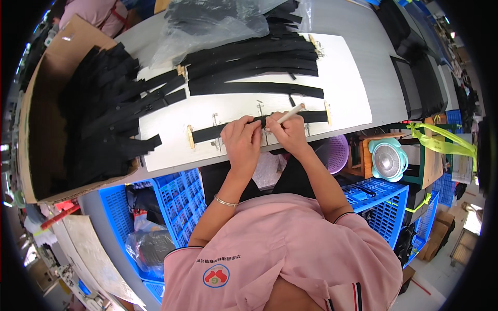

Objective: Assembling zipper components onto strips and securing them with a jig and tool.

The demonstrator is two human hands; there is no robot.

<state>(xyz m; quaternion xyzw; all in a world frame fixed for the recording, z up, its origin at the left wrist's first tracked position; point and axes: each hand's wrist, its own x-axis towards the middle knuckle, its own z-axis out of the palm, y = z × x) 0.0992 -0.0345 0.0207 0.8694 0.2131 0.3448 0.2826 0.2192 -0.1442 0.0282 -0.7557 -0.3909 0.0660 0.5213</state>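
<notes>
One black zipper (211, 132) lies lengthwise across the near part of a white board (171, 155), between two small wooden stops, the left stop (190, 137) and the right stop (328, 114). Over its middle, the fingers of my left hand (241, 139) are bent and closed on the tape; the fingertips partly hide it. Close beside it, my right hand (288, 133) grips a white pen (291, 112), tilted with its upper end to the right. The pen's lower end is hidden by my fingers. Dark pen marks (259, 108) show on the board around the zipper.
More black zippers (254, 63) lie in rows farther back, below a clear plastic bag (212, 31). At left, a cardboard box (31, 129) overflows with zippers. Blue crates (179, 207) stand under the table. A teal fan (388, 159) and purple basket (338, 154) are at right.
</notes>
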